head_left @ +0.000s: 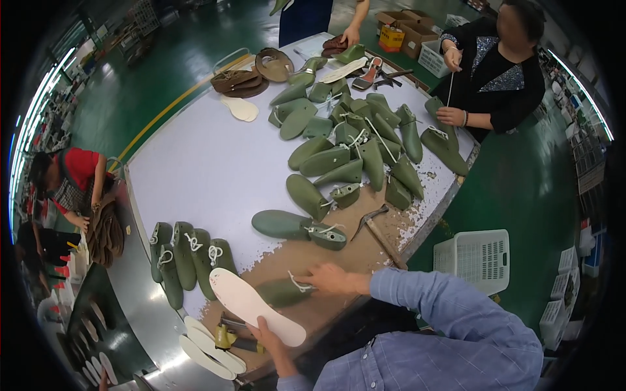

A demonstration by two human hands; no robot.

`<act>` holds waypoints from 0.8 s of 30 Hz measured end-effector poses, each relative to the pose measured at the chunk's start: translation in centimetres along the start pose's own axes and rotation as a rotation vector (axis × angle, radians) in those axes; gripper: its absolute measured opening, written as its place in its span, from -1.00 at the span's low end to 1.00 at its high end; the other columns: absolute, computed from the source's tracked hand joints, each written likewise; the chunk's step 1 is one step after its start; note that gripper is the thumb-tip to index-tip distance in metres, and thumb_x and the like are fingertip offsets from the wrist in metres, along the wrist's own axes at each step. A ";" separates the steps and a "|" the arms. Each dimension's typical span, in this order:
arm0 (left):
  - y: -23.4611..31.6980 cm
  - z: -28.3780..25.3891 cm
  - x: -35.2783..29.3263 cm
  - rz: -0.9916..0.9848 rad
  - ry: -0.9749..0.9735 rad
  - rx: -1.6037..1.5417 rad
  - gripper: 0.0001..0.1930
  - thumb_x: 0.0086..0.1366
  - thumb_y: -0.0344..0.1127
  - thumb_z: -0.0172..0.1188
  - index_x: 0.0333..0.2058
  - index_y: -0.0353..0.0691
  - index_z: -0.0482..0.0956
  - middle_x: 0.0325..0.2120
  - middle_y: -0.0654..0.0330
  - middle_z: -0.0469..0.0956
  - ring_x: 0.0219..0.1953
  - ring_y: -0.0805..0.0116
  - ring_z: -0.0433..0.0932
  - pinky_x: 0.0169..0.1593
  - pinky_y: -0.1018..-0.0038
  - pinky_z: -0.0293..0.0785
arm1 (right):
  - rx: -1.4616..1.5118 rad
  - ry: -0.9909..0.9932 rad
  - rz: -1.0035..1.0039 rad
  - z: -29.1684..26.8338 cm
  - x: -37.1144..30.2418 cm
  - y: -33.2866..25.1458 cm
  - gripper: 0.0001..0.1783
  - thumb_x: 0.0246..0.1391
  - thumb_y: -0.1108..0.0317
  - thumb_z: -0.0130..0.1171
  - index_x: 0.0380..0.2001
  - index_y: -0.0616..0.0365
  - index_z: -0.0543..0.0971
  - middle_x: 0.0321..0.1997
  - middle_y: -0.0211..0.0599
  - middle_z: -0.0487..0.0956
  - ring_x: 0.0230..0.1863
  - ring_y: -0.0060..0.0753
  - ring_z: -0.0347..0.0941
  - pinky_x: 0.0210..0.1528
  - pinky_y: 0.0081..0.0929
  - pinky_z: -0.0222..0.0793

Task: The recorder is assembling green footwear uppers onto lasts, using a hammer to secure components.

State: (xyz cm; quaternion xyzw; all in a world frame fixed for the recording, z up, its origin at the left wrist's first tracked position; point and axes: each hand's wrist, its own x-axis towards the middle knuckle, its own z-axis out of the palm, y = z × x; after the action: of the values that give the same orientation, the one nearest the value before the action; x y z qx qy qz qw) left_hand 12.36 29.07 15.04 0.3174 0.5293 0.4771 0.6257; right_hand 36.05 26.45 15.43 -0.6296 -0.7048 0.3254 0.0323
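Observation:
A white insole is held up in my left hand, its fingers closed on the near edge. Beyond it, over the brown part of the table, my right hand grips a green shoe last at the end with the white string. The insole hides part of this last. Several green lasts with knotted strings stand in a row to the left. Another last lies ahead of my right hand. By my left hand are loose white insoles and a yellow-and-black hand tool.
A hammer lies near the table's right edge. Many green lasts are heaped farther back, with brown shoe pieces beyond. A white basket stands at right. One person works at the far right, another at left.

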 end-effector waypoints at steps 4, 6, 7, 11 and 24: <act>0.4 -0.2 -1.3 -0.209 -0.070 -0.164 -0.63 0.39 -0.20 -0.16 0.08 -0.26 0.25 -0.19 0.03 0.49 -0.25 0.20 0.55 -0.19 0.30 0.56 | 0.309 0.075 0.258 3.1 -3.0 -2.2 -0.26 0.02 -0.03 0.13 0.28 -0.26 0.18 -0.01 0.08 0.39 -0.12 0.24 0.45 -0.08 0.00 0.37; 1.2 1.9 -2.1 -0.229 -0.152 -0.114 -0.65 0.40 -0.22 -0.20 0.06 -0.27 0.28 -0.19 0.05 0.50 -0.22 0.20 0.55 -0.14 0.29 0.54 | 0.286 -0.008 0.271 1.4 -3.3 -2.4 -0.29 0.01 -0.06 0.15 0.24 -0.20 0.27 0.01 0.08 0.39 -0.11 0.15 0.46 -0.06 -0.09 0.38; 0.4 2.1 -2.2 -0.312 -0.121 -0.256 -0.66 0.41 -0.24 -0.21 0.05 -0.28 0.30 -0.19 0.05 0.51 -0.20 0.20 0.55 -0.12 0.27 0.53 | 0.359 0.094 0.254 0.1 -4.0 -3.0 -0.25 -0.03 -0.06 0.17 0.23 -0.11 0.28 -0.02 0.09 0.43 -0.08 0.14 0.45 -0.04 -0.11 0.38; 0.3 4.7 -2.6 -0.324 -0.213 -0.400 -0.61 0.45 -0.18 -0.29 0.07 -0.31 0.30 -0.08 0.08 0.48 -0.08 0.23 0.51 0.00 0.32 0.46 | 0.555 0.166 0.192 -2.7 -5.6 -5.5 -0.20 -0.06 -0.05 0.26 0.19 0.11 0.30 0.07 0.08 0.38 -0.05 0.06 0.43 -0.01 -0.21 0.37; -0.6 4.9 -4.0 -0.337 -0.084 -0.333 -0.45 0.46 0.02 -0.40 0.16 -0.28 0.25 0.05 0.10 0.42 0.07 0.25 0.41 0.15 0.34 0.30 | 0.586 0.197 0.291 -0.5 -5.5 -7.3 -0.37 -0.07 0.20 0.30 0.02 0.31 0.35 -0.23 0.06 0.53 -0.23 -0.10 0.49 -0.17 -0.29 0.40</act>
State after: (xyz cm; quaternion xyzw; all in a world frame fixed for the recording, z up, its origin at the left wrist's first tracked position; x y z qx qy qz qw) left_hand 17.29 25.67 17.10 0.1367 0.4622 0.4330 0.7618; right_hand 31.04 21.67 21.50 -0.7156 -0.4777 0.4531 0.2331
